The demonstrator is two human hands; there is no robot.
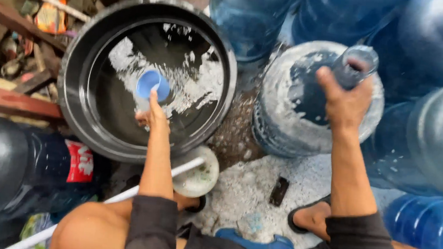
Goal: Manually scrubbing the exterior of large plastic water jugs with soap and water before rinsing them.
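My left hand (pixel 152 115) reaches into a big black round tub (pixel 73 65) of soapy water and holds a small blue cup (pixel 152 84) over the foam. My right hand (pixel 345 100) grips the neck (pixel 359 62) of a large blue water jug (pixel 280 118) that stands upright before me, wet and flecked with suds. My sandalled foot (pixel 311 218) rests on the foamy ground below the jug.
Several more blue water jugs (pixel 431 136) crowd the right and top. A dark jug with a red label (pixel 79 163) lies at left. A small white bowl (pixel 199 173) and a white pipe (pixel 121 195) sit near my knees. Wood scraps and rubbish (pixel 24 14) fill the top left.
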